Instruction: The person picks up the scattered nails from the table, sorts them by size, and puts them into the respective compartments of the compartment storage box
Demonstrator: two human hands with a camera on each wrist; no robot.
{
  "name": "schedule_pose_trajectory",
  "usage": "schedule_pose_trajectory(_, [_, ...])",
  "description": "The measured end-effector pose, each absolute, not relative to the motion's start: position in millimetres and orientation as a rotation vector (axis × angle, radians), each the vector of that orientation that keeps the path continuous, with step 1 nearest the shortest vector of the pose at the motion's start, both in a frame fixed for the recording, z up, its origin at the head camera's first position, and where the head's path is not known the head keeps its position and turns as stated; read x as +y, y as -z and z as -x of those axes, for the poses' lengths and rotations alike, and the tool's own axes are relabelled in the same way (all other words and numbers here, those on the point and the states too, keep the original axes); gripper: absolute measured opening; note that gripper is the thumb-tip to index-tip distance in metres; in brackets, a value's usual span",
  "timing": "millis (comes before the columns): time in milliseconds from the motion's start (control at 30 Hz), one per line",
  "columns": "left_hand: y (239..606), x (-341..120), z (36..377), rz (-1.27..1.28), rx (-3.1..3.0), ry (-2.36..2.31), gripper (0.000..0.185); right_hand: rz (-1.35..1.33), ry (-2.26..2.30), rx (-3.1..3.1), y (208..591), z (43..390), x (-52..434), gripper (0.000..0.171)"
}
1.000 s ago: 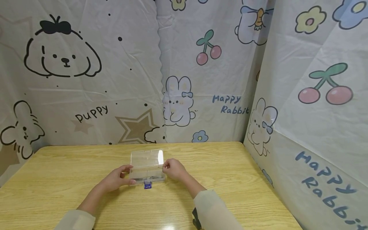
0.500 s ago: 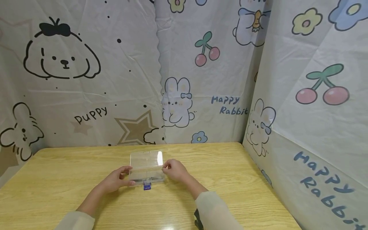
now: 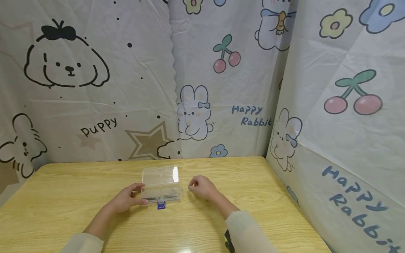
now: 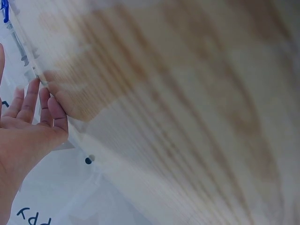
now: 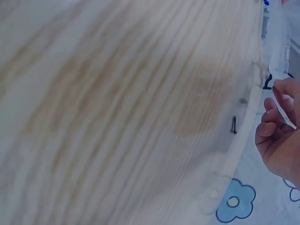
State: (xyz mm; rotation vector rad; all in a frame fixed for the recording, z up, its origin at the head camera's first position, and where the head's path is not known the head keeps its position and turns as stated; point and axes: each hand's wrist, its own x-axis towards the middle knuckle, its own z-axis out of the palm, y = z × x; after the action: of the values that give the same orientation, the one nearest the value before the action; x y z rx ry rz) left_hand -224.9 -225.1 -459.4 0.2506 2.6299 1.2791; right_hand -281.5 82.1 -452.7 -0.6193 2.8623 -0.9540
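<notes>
A clear plastic box (image 3: 160, 193) stands on the wooden table with its transparent lid (image 3: 160, 175) raised at the back. Thin dark metal pieces (image 3: 169, 196) lie along its front, above a blue latch (image 3: 161, 205). My left hand (image 3: 124, 199) holds the box's left end, thumb at the front corner and fingers at the side. Just right of the box, apart from it, is my right hand (image 3: 204, 188), fingers loosely curled and no object visible in them. In the right wrist view a small dark screw (image 5: 234, 124) lies on the table near this hand (image 5: 281, 136).
The pale wooden table (image 3: 152, 232) ends at a back edge against a hanging cloth (image 3: 142, 88) printed with cartoon animals. Another printed cloth (image 3: 316, 182) runs along the right side. A dark object (image 3: 229, 241) shows beside the right sleeve.
My right hand has left the box's right end and moved a little to the right. My left hand keeps its hold, and the box stays in place with its lid up.
</notes>
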Motion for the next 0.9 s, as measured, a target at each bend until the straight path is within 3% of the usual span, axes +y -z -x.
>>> schedule_pose_trajectory(900, [458.9,-224.0,225.8,-0.249,2.634,-1.26,0.077,0.557,0.923,2.846,463.6,279.4,145.4,0.008])
